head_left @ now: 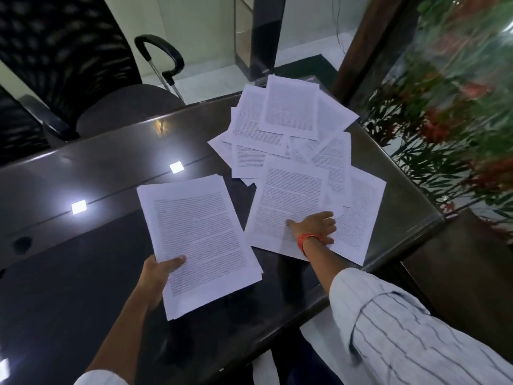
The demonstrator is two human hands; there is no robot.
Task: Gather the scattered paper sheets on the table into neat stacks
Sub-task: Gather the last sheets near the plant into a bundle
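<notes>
Hiding most printed sheets (280, 140), overlaps blur their count.

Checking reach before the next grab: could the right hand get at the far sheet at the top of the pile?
Probably yes. The right hand rests flat on the nearest sheet, and only loose paper lies between it and the far sheet. It would need a longer stretch across the table.

— We see a dim room, yes? The dark table (83, 245) is glossy and shows two small bright squares of glare (78, 207).

— Yes, and we notice the paper sheets (288, 129) look bluish-white, their print too soft to read. The chair (69, 59) and the plants (449, 120) at the edges are smeared with blur, and straight lines bend near the corners.
</notes>
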